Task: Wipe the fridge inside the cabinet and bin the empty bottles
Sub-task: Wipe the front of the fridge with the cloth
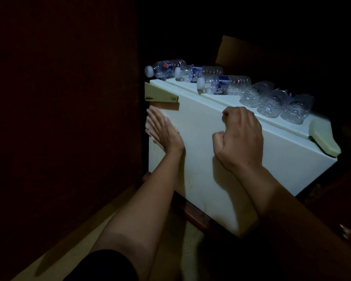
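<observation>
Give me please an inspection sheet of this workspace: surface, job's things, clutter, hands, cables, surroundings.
Surface: white fridge, door closed.
Job's things: six empty bottles lie on the fridge top; a pale cloth, blurred, under the left hand.
Clutter: nothing seen.
Hands: left hand flat on the door; right hand curled, nothing seen in it.
Cables: nothing seen.
Surroundings: dark wooden cabinet; brown cardboard behind the bottles.
</observation>
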Demonstrator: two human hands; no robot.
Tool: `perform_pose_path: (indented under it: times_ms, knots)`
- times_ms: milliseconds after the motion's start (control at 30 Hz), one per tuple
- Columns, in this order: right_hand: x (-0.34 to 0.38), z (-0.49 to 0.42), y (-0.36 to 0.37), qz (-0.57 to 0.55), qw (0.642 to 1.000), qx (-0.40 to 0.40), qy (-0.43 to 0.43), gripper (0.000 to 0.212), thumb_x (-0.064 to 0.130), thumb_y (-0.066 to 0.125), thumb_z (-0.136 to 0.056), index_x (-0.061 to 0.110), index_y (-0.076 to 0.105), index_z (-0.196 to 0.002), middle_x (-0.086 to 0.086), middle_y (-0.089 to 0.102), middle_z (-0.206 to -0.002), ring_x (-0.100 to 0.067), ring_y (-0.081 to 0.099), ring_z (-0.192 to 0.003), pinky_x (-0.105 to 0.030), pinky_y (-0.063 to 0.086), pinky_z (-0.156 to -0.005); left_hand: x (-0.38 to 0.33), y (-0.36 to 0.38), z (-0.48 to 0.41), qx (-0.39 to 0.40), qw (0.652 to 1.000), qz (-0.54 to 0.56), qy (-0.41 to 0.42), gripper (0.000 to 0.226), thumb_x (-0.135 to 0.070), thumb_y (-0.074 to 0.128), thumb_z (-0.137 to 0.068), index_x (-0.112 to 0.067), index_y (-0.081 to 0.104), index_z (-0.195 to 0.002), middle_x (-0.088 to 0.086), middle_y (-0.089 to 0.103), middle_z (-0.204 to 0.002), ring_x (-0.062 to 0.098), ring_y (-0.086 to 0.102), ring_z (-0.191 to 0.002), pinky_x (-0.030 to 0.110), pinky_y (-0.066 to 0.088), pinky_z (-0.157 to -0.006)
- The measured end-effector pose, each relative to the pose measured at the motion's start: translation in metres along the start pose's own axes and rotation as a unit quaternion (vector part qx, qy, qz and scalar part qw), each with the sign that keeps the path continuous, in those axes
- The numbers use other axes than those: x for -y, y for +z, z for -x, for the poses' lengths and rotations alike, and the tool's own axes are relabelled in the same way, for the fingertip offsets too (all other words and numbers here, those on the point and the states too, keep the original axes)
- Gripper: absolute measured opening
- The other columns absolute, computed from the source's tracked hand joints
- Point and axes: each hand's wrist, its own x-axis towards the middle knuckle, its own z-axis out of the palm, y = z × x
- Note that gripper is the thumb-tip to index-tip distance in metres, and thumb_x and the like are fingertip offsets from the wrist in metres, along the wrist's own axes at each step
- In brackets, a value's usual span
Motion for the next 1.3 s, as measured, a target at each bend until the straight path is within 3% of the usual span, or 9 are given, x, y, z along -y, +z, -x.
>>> perform_pose_path:
  times_ms: [133,367,500,667,800,900,1133,1200,1300]
  knots:
    - [0.000,0.001,0.001,0.010,1.000,-0.001,0.004,0.045,0.024,0.046,-0.080,0.008,0.056,-0.121,-0.009,0.056,-0.110,-0.028,0.052,-0.103,-0.041,0.041,-0.094,0.004,-0.002,0.018,-0.025,0.973,0.106,-0.204,0.077,-0.060,0.015,-0.092,-0.035,-0.001,-0.164,-0.011,-0.006,-0.173,0.015,-0.009,-0.159,0.051,-0.009,-0.126]
    - [-0.010,0.002,0.005,0.066,0.996,0.041,-0.036,0.064,0.033,0.038,-0.094,0.015,0.044,-0.154,-0.008,0.052,-0.150,-0.029,0.046,-0.138,-0.047,0.033,-0.118,-0.041,0.002,-0.009,-0.009,0.997,0.072,-0.019,0.072,-0.054,0.010,-0.097,-0.027,0.000,-0.163,-0.007,-0.004,-0.173,0.009,-0.011,-0.158,0.046,-0.011,-0.127]
    - [-0.016,0.003,0.006,0.100,0.992,0.038,-0.063,0.062,0.044,0.039,-0.103,0.015,0.040,-0.158,-0.006,0.049,-0.156,-0.027,0.045,-0.141,-0.044,0.030,-0.119,0.013,-0.002,0.011,0.000,0.994,0.039,-0.099,0.067,-0.051,0.014,-0.095,-0.044,-0.004,-0.159,-0.007,-0.007,-0.173,0.013,-0.010,-0.159,0.049,-0.007,-0.127]
    - [-0.014,0.002,0.006,0.117,0.990,0.033,-0.066,0.075,0.068,0.035,-0.103,0.017,0.042,-0.157,-0.004,0.050,-0.156,-0.025,0.045,-0.142,-0.042,0.029,-0.120,0.019,0.000,0.011,-0.023,0.977,0.047,-0.205,0.063,-0.057,0.027,-0.107,-0.042,0.001,-0.162,-0.004,-0.003,-0.174,0.018,-0.005,-0.160,0.058,0.000,-0.125]
    - [-0.016,0.001,0.004,0.125,0.989,0.027,-0.076,0.079,0.072,0.036,-0.101,0.016,0.043,-0.157,-0.004,0.051,-0.156,-0.025,0.046,-0.143,-0.039,0.028,-0.120,-0.029,0.003,0.017,-0.009,0.986,0.104,-0.127,0.083,-0.086,0.014,-0.086,-0.050,0.003,-0.160,-0.016,-0.004,-0.172,0.007,-0.013,-0.157,0.040,-0.011,-0.124]
    - [-0.015,0.001,0.003,0.119,0.990,0.022,-0.075,0.076,0.069,0.038,-0.101,0.016,0.045,-0.155,-0.003,0.053,-0.154,-0.024,0.047,-0.142,-0.040,0.030,-0.119,-0.014,-0.002,0.019,0.003,0.998,0.050,-0.036,0.066,-0.071,0.004,-0.097,-0.049,0.000,-0.159,-0.011,-0.004,-0.173,0.008,-0.009,-0.159,0.038,-0.008,-0.129]
    - [-0.013,0.002,0.006,0.106,0.992,0.011,-0.064,0.067,0.059,0.038,-0.104,0.016,0.047,-0.154,-0.004,0.055,-0.153,-0.024,0.048,-0.141,-0.041,0.030,-0.120,0.026,-0.015,0.027,-0.047,0.935,0.214,-0.280,0.061,-0.055,0.023,-0.109,-0.035,0.006,-0.164,-0.006,-0.003,-0.173,0.015,-0.008,-0.159,0.040,-0.009,-0.123]
    - [-0.013,0.003,0.008,0.103,0.993,0.001,-0.059,0.064,0.055,0.040,-0.104,0.016,0.048,-0.154,-0.005,0.056,-0.152,-0.025,0.049,-0.140,-0.041,0.030,-0.119,0.003,-0.011,0.020,-0.035,0.944,0.218,-0.247,0.066,-0.062,0.025,-0.105,-0.037,0.005,-0.164,-0.008,-0.004,-0.173,0.014,-0.009,-0.159,0.042,-0.007,-0.124]
    - [-0.013,0.003,0.010,0.102,0.993,-0.010,-0.058,0.060,0.046,0.043,-0.102,0.014,0.049,-0.153,-0.006,0.056,-0.151,-0.026,0.050,-0.139,-0.042,0.032,-0.119,-0.010,-0.005,0.013,0.005,0.992,0.110,-0.065,0.068,-0.065,0.012,-0.100,-0.039,-0.001,-0.162,-0.010,-0.008,-0.173,0.008,-0.013,-0.158,0.034,-0.011,-0.125]
